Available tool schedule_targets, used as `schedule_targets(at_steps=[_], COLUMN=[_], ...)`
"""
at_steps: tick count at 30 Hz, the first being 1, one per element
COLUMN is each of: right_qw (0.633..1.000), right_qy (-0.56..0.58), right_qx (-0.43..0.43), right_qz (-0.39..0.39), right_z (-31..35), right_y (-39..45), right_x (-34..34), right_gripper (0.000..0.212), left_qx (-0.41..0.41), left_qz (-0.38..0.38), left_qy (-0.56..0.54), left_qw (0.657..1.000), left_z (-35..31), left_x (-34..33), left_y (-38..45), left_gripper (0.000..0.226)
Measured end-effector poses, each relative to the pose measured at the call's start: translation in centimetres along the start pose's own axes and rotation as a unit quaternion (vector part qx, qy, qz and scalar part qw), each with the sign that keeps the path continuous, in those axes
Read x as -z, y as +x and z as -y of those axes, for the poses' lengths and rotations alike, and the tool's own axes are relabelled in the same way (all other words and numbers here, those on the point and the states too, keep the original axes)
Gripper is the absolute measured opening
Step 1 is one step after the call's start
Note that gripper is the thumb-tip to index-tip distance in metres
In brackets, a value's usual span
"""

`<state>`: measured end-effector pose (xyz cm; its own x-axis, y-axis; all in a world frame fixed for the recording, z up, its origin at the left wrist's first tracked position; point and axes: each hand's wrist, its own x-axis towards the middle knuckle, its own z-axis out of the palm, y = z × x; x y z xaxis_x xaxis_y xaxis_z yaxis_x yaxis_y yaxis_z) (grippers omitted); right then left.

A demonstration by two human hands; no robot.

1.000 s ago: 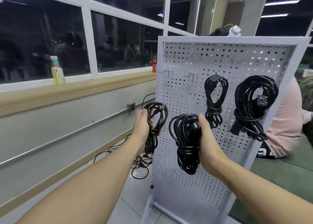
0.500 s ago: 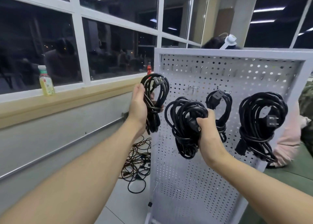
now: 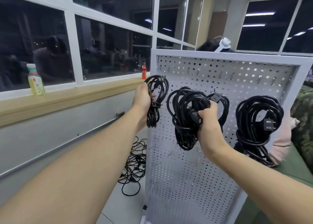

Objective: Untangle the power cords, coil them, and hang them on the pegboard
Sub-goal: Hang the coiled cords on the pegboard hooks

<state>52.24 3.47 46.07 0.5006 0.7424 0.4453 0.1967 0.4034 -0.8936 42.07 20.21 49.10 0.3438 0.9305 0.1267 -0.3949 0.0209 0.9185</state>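
Seen from head height, centre of the frame: two bare forearms reaching up toward a white pegboard (image 3: 225, 74) standing upright in the right half. Left hand (image 3: 142, 100), centre frame beside the board's left edge, fingers curled tight round a slim coiled cord (image 3: 156, 103), long axis vertical, plug at the top, loop end level with the upper rows of holes. Right hand (image 3: 209, 120), lower and further right, fist closed on a thick coiled cord (image 3: 184, 117), also hanging vertically, top loop open and facing the board, touching or just in front of the panel; which of the two, impossible to tell. Behind that fist, partly hidden, a small hung cord (image 3: 218, 100) already on a hook; further right, well apart, a large hung cord (image 3: 259, 122) with its two-pin plug showing. Row of empty metal hooks (image 3: 220, 74) along the upper part of the board, above both held coils. Judged next: lifting a top loop upward and forward over a free hook, with the left hand's coil higher and nearer that row at the left end. Lower centre, on the floor beside the board's foot, a tangled pile of cords (image 3: 135, 164) not yet sorted. Upper left, a window ledge (image 3: 67, 96) with a yellow drink bottle (image 3: 35, 81).
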Motion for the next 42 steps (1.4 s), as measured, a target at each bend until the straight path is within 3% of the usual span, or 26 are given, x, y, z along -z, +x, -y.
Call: schedule_targets(at_steps=[4, 5, 7, 8, 10, 12, 16, 19, 22, 24, 26, 30, 34, 39, 42], right_qw=[1.0, 1.0, 1.0, 1.0, 1.0, 1.0, 1.0, 1.0, 0.998, 0.996, 0.991, 0.987, 0.981, 0.986, 0.989], right_qy=[0.011, 0.008, 0.002, 0.002, 0.003, 0.01, -0.006, -0.023, -0.037, -0.079, -0.124, -0.15, -0.175, -0.16, -0.147], right_qx=[0.0, 0.0, 0.001, 0.0, 0.003, 0.003, 0.009, -0.014, -0.038, -0.039, -0.049, -0.062, -0.085, -0.046, -0.004], right_qz=[0.001, 0.002, 0.003, 0.003, 0.002, 0.005, -0.01, -0.016, -0.024, -0.02, -0.003, 0.016, 0.008, 0.023, -0.023], right_z=[0.8, 1.0, 1.4, 1.7, 2.3, 2.9, 3.8, 4.1, 4.3, 4.4, 4.3, 3.7, 2.2, 1.2, -1.9], right_y=[0.0, 0.0, 0.0, -0.1, -0.1, -0.1, 0.3, 0.8, 1.3, 1.6, 1.9, 2.8, 2.7, -1.3, -6.2], right_x=[-0.5, -0.6, -0.7, -0.7, -0.9, -1.1, -1.7, -1.7, -1.6, -1.5, -1.6, -1.7, -0.9, -0.8, -0.7], right_gripper=[0.044, 0.044, 0.04, 0.039, 0.038, 0.036, 0.038, 0.048, 0.042, 0.04, 0.045, 0.053, 0.06, 0.061, 0.055], left_qx=[0.003, -0.033, -0.181, -0.259, -0.319, -0.272, -0.161, -0.093, -0.106, -0.114, -0.115, -0.078, -0.019, -0.012, -0.023], left_qz=[-0.052, -0.119, -0.249, -0.253, -0.161, -0.055, 0.058, 0.141, 0.141, 0.126, 0.108, 0.102, 0.134, 0.107, 0.044], left_qy=[0.056, 0.104, 0.158, 0.143, 0.118, 0.141, 0.135, 0.108, 0.133, 0.123, 0.105, 0.093, 0.081, 0.135, 0.137], left_qw=[0.997, 0.987, 0.938, 0.921, 0.926, 0.95, 0.976, 0.98, 0.975, 0.978, 0.982, 0.987, 0.987, 0.985, 0.989], left_z=[-0.1, 0.3, 0.8, 1.2, 2.1, 3.0, 3.2, 2.7, 2.7, 2.9, 3.4, 4.3, 4.9, 7.2, 8.5], left_x=[0.0, 0.4, 1.3, 1.6, 1.6, 1.3, 0.1, -1.6, -2.7, -3.0, -3.0, -3.2, -3.5, -2.3, 0.4], left_y=[-0.7, -1.1, -2.8, -4.0, -6.3, -7.9, -9.3, -9.0, -8.1, -7.9, -7.6, -6.8, -6.4, -6.1, -9.4], left_gripper=[0.031, 0.029, 0.016, 0.008, 0.005, 0.012, 0.047, 0.034, 0.049, 0.041, 0.033, 0.049, 0.025, 0.056, 0.04])
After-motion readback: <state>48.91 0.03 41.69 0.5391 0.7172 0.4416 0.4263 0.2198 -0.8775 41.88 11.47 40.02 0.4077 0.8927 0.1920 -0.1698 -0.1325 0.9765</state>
